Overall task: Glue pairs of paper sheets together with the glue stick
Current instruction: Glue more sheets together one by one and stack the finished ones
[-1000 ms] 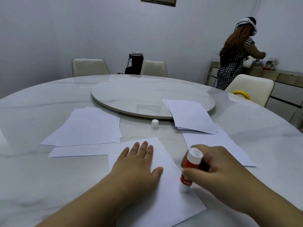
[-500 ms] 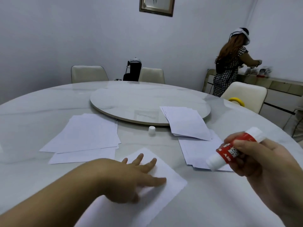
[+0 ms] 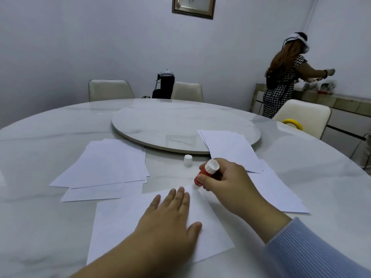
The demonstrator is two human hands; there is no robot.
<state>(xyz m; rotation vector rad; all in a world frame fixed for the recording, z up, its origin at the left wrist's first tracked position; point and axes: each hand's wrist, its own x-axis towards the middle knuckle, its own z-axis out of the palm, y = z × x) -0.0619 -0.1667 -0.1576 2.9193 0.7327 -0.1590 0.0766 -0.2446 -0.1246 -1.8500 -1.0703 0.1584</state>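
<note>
A white paper sheet [image 3: 124, 223] lies on the table right in front of me. My left hand [image 3: 170, 221] rests flat on it with straight fingers. My right hand [image 3: 226, 183] grips the red glue stick [image 3: 204, 173], which points down with its tip at the sheet's far corner. The stick's white cap [image 3: 188, 159] stands on the table just beyond. A loose stack of white sheets [image 3: 104, 165] lies to the left, and more sheets [image 3: 230, 149] lie to the right, partly on the turntable.
The round marble table carries a raised turntable [image 3: 160, 125] in its middle. Cream chairs [image 3: 109, 90] stand around the far side. A person [image 3: 283, 81] stands at a sideboard at the back right. A yellow ring [image 3: 292, 123] sits on the right chair.
My right hand has brought the glue stick from the right, held up off the table, down to the sheet's far corner. My left hand has shifted and now lies flat on the sheet.
</note>
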